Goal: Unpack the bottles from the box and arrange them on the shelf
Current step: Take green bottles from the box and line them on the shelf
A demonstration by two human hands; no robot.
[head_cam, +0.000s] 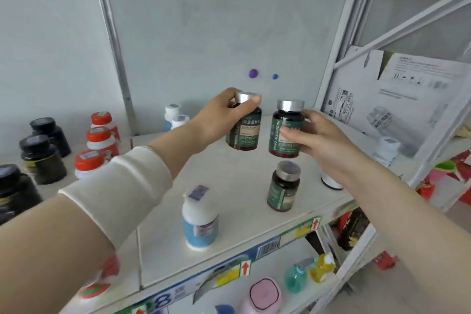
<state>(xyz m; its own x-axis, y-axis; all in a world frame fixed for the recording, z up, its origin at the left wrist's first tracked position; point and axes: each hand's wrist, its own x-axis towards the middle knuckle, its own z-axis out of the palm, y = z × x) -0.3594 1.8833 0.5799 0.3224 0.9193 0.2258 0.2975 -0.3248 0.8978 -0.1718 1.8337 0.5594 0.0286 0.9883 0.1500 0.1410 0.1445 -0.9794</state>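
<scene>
Shelf [229, 186] | right hand [321, 140] holds "PROBIOTIC OKRA" bottle [286, 135] | left hand [224, 115] holds twin [248, 132], probably

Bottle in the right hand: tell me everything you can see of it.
The bottle is dark brown glass or plastic, with a brushed silver cap, on, and a green wrap label reading PROBIOTIC OKRA down its side, plus a pale panel. Nearly upright, it is held by the right hand, thumb across the label. It hangs over the white shelf, beside but apart from the matching bottle in the left hand.
</scene>
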